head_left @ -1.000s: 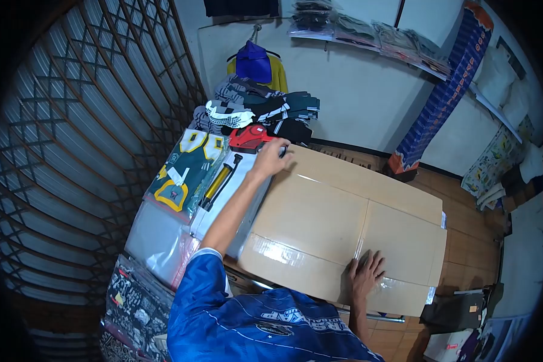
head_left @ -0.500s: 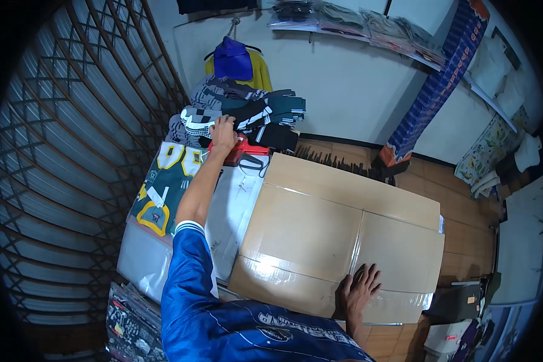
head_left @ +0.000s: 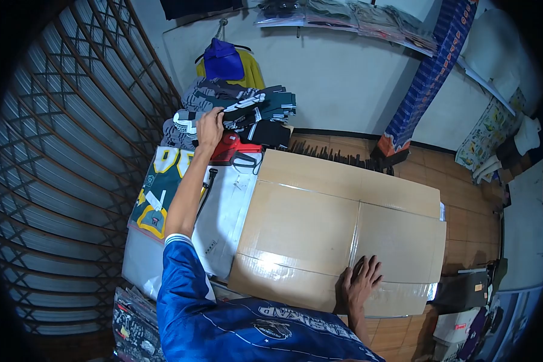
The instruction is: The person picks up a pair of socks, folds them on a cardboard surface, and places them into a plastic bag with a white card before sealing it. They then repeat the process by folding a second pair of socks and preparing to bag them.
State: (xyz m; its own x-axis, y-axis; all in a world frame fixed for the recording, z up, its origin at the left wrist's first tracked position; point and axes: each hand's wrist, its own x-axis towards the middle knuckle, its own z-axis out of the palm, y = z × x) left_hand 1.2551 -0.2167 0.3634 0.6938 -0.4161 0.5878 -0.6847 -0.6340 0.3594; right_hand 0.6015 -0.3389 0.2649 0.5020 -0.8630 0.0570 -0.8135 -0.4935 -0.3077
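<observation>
Left hand [head_left: 209,129]: arm fully extended, set at the near edge of a pile of folded knitwear [head_left: 274,102], beside a white-and-grey patterned piece [head_left: 186,120]. Fingers are bent; whether fabric is pinched cannot be told. Right hand [head_left: 363,285]: open, fingers spread, laid on the flat cardboard [head_left: 301,223], near its body-side edge.

Handling, as judged: any knit piece is best taken by a full fold, not a loose edge, so that neighbouring layers are not dragged along. Lifting is better than pulling towards the body, since the red tool [head_left: 228,149] lies just below the left hand, its black handle near the cardboard's corner. Light, even pressure from the right palm is enough to steady the cardboard; leaning is best avoided.

Also noted: a black rod-like item [head_left: 206,192] is partly hidden by the left forearm, on a white surface [head_left: 223,217] between the forearm and the cardboard. A green-and-yellow jersey [head_left: 157,193] is laid on the forearm's outer side. Low clearance is limited by both.
</observation>
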